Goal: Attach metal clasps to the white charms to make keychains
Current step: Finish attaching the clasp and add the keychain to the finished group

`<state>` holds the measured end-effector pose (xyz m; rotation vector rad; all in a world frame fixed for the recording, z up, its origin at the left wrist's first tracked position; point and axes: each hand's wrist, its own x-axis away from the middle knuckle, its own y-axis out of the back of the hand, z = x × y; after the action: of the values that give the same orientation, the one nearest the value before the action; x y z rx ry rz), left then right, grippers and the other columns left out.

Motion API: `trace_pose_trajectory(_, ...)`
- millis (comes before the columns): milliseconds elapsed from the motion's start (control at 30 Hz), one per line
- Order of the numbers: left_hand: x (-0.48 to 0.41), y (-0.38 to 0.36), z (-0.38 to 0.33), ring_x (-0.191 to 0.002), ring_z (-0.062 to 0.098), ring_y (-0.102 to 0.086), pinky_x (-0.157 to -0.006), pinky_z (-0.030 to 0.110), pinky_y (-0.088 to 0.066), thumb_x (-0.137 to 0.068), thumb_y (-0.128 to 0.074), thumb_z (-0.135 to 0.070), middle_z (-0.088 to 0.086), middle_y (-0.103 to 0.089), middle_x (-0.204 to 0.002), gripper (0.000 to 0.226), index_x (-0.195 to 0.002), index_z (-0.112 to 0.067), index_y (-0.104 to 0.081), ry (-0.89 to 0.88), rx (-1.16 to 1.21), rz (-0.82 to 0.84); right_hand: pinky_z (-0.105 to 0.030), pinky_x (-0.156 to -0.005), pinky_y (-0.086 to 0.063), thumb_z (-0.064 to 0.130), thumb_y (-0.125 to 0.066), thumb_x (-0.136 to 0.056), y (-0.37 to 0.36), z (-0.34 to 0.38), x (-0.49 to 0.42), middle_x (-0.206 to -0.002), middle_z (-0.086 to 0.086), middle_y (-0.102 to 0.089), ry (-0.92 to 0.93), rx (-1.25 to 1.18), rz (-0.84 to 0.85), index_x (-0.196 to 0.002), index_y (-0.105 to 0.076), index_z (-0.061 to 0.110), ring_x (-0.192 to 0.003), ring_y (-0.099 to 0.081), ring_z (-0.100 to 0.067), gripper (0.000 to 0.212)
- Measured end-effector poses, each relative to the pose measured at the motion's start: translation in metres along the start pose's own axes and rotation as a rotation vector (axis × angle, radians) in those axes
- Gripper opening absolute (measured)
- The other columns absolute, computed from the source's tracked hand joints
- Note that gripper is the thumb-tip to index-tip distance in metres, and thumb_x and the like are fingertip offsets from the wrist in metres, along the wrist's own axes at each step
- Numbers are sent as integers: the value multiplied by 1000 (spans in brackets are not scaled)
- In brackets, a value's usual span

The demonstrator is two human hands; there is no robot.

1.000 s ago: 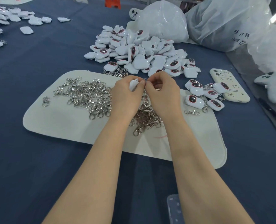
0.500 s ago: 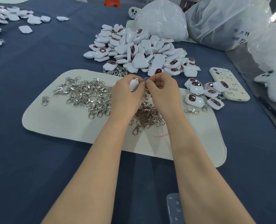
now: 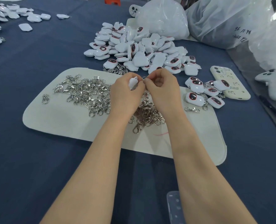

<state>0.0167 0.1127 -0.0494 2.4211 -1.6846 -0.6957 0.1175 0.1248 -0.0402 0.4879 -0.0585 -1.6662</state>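
Observation:
My left hand [image 3: 124,94] holds a white charm [image 3: 133,82] over the white felt mat [image 3: 61,120]. Fingertip to fingertip with it, my right hand [image 3: 162,91] pinches a small metal clasp ring [image 3: 144,77] at the charm's edge. Most of the clasp is hidden by my fingers. A spread of loose silver clasps [image 3: 87,92] lies on the mat left of my hands, and more clasps [image 3: 147,115] lie under my wrists. A big heap of white charms [image 3: 139,47] with dark red-rimmed faces sits just beyond the mat.
Several charms with clasps [image 3: 203,92] lie at the mat's right end beside a cream phone [image 3: 231,83]. Large plastic bags [image 3: 163,16] stand at the back right. More charms [image 3: 3,15] are scattered at the far left on the blue cloth. A clear plastic piece [image 3: 174,207] is near the bottom.
Both hands stay together at the same spot on the mat, with only slight finger shifts around the charm and clasp.

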Motion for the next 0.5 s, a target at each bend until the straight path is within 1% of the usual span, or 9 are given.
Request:
trace_pose_trajectory(100,1,1,0,-59,-4,-51,-53,5,-35,-85,-62,-14,-15,-56,-66,8,-79,-20,-61,-9,4,-2,-10,-60,-40,7,-63,-84,0,0,0,-70,12,-56,8,-19,8,-79,-56,19,-60,-49,2,15)
trace_pose_trajectory(167,2,1,0,-57,-6,-51,-53,5,-35,-85,-62,-15,-15,-55,-65,9,-78,-21,-61,-13,0,-10,-10,-60,-40,7,-63,-84,0,0,0,-69,11,-55,16,-21,16,-77,-55,20,-60,-48,1,17)
trace_pose_trajectory(300,2,1,0,-59,-2,-50,-53,5,-35,-85,-61,-16,-16,-54,-64,7,-79,-20,-60,-47,-65,-13,-17,-65,-45,9,-63,-86,0,-2,-1,-71,9,-56,20,4,35,-79,-55,19,-65,-50,-4,15)
trace_pose_trajectory(400,2,1,0,-58,-1,-49,-52,6,-35,-86,-60,-16,-15,-53,-63,6,-80,-19,-61,-55,-86,-18,-23,-68,-46,10,-62,-87,0,-3,-1,-73,7,-56,0,6,67,-83,-56,18,-68,-51,-8,12)
trace_pose_trajectory(500,2,2,1,-59,1,-49,-51,5,-33,-87,-59,-15,-15,-53,-65,5,-83,-17,-63,-53,-97,-9,-27,-70,-46,11,-61,-89,-1,-5,-1,-73,7,-55,-9,6,109,-81,-52,20,-69,-51,-10,15)
